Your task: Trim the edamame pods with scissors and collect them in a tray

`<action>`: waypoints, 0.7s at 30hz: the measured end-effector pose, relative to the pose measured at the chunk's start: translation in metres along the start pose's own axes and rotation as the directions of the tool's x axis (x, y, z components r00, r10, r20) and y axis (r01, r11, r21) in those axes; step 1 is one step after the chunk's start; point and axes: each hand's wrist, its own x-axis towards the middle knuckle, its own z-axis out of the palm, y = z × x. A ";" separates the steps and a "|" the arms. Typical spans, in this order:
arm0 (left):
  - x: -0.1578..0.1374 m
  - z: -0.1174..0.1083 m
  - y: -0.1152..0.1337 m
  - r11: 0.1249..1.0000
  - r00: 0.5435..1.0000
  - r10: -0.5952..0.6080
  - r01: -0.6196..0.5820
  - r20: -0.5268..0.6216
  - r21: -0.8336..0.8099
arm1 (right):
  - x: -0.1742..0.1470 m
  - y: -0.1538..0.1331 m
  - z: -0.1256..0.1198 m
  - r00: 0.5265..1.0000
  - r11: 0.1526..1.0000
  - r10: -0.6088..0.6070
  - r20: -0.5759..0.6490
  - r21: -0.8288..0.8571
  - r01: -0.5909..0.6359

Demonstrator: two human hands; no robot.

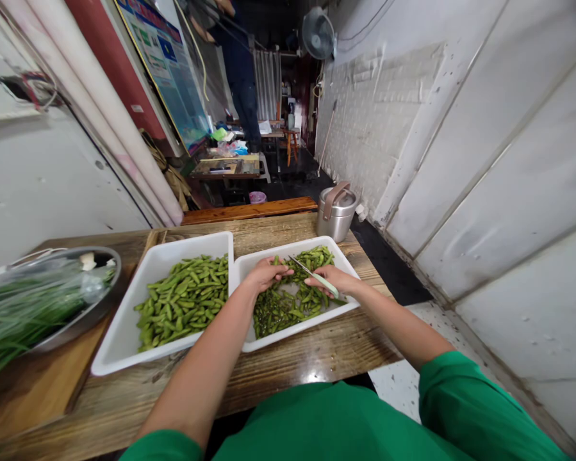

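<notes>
My right hand (330,280) is closed round a pair of scissors (325,282) with pale green handles, the slim blades pointing left toward my other hand. Fingers pinched, my left hand (268,274) holds a green soybean pod (276,260), partly hidden by the fingers. Both hands are over the right white tray (249,347), where pods (316,257) lie at the back and right, with small dark trimmings (273,314) at the front left. Left of it, a second white tray (119,349) holds a heap of green pods (184,298).
A metal basin (117,269) with bagged green stalks sits at the far left on a wooden board (61,384). A lidded steel pot (336,214) stands at the wooden table's (288,378) back right corner. Beyond are a bench (254,209) and a standing person (242,70).
</notes>
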 end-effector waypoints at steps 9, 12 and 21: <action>0.006 0.000 -0.006 0.898 0.944 0.317 -0.268 -0.089 0.348 | -0.001 -0.002 0.003 0.994 0.991 0.038 0.101 0.121 -0.050; 0.007 0.001 -0.008 0.846 0.929 0.351 -0.261 -0.117 0.464 | -0.001 0.000 0.002 0.992 0.992 0.013 0.127 0.122 -0.029; 0.010 0.007 -0.009 0.595 0.811 0.580 -0.361 -0.073 0.718 | 0.001 0.001 0.003 0.995 0.992 0.021 0.101 0.124 -0.034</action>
